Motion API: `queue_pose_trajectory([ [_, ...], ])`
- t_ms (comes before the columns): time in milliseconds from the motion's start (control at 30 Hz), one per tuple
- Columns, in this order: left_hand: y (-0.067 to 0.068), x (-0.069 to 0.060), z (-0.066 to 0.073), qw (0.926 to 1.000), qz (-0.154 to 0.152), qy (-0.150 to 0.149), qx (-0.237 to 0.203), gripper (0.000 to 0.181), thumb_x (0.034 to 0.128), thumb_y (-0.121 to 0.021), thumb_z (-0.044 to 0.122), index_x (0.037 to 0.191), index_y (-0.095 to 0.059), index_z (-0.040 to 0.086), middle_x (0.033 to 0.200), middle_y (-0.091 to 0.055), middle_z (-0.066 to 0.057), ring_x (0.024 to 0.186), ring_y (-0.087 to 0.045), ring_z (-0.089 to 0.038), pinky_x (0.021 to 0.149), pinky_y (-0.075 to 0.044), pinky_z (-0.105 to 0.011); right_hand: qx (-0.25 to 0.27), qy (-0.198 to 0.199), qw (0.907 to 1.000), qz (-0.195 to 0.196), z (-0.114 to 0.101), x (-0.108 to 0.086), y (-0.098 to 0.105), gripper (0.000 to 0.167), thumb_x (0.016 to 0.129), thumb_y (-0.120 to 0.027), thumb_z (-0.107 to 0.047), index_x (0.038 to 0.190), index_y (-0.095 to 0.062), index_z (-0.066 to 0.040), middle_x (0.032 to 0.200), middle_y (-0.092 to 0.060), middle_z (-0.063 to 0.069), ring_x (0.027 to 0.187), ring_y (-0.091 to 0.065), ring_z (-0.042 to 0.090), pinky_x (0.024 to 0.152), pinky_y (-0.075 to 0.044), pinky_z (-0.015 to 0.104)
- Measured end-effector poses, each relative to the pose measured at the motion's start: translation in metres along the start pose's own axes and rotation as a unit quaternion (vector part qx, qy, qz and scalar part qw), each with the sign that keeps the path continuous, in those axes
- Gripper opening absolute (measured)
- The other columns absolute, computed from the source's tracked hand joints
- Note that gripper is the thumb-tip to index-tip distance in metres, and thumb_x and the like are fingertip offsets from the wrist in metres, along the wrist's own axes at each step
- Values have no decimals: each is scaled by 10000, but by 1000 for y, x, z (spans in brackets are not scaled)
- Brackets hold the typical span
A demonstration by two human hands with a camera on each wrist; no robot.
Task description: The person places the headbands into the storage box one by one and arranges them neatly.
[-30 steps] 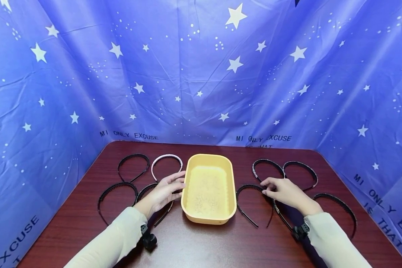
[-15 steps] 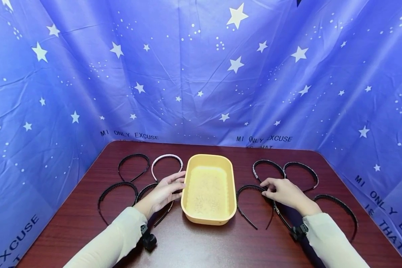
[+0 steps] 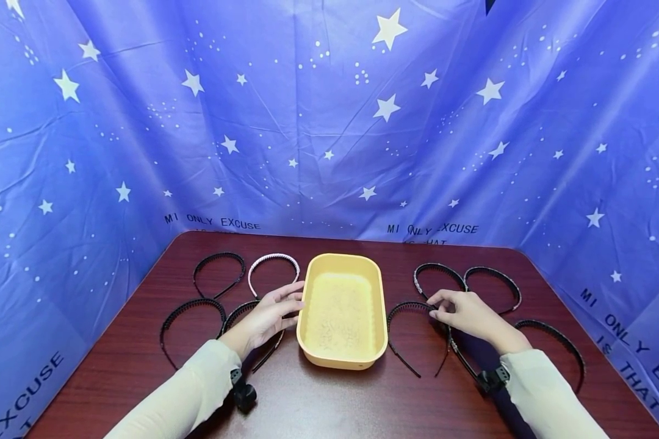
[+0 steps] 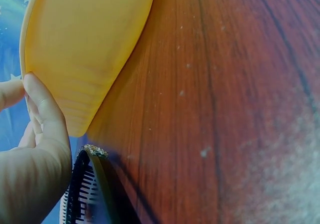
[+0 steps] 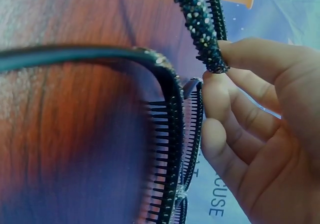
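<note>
My left hand (image 3: pixel 269 318) rests its fingertips against the left side of a yellow plastic tray (image 3: pixel 303 341), its fingers fairly straight. In the left wrist view a fingertip touches the tray wall (image 4: pixel 75 58) near the rim. A black toothed headband (image 3: pixel 238 310) lies partly under that hand. Right of the tray, my right hand (image 3: pixel 469 317) pinches a black headband (image 3: pixel 402 305) at its top between thumb and fingers. Up close in the right wrist view, the pinched headband (image 5: pixel 196 21) is covered in dark glittering beads. Another black headband (image 5: pixel 172 134) stands beside the right hand.
On the left lie two black headbands, one farther back (image 3: pixel 219 254) and one nearer (image 3: pixel 189 303), plus a white headband (image 3: pixel 274 255). More dark headbands lie on the right, at back (image 3: pixel 439 264), back right (image 3: pixel 494 270) and far right (image 3: pixel 560 331). A starry blue curtain (image 3: pixel 329 183) encloses the dark red table (image 3: pixel 313 408).
Both hands and the tray stay nearly in place. The legs of the pinched headband have swung slightly; otherwise the view has only shifted a little.
</note>
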State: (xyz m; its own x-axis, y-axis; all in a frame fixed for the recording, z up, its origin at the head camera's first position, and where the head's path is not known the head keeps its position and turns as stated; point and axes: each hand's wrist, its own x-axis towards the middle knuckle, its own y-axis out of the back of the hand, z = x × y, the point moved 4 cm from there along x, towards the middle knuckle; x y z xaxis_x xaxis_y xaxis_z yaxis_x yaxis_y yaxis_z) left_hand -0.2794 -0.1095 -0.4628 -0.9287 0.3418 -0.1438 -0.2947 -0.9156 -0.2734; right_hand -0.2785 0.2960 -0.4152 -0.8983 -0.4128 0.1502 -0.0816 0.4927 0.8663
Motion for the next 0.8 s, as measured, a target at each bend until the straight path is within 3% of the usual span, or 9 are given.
queue_pose_trajectory([
  [467, 0, 0, -1, 10000, -81, -18, -6, 606, 967, -582, 26, 1530, -358, 40, 1404, -486, -240, 1094, -593, -202, 827, -543, -274, 223, -64, 9997, -88, -5, -5, 9, 109, 965, -679, -149, 1062, -699, -105, 805, -675, -31, 616, -561, 59, 546, -489, 245],
  [800, -1, -1, 1, 9999, -81, -50, -64, 603, 965, -575, 10, 1528, -358, 29, 1385, -487, -239, 1041, -603, -185, 779, -545, -245, 247, 27, 9997, -26, -5, -6, 15, 94, 963, -670, -107, 1056, -683, -99, 856, -708, 9, 625, -590, 46, 553, -517, 251],
])
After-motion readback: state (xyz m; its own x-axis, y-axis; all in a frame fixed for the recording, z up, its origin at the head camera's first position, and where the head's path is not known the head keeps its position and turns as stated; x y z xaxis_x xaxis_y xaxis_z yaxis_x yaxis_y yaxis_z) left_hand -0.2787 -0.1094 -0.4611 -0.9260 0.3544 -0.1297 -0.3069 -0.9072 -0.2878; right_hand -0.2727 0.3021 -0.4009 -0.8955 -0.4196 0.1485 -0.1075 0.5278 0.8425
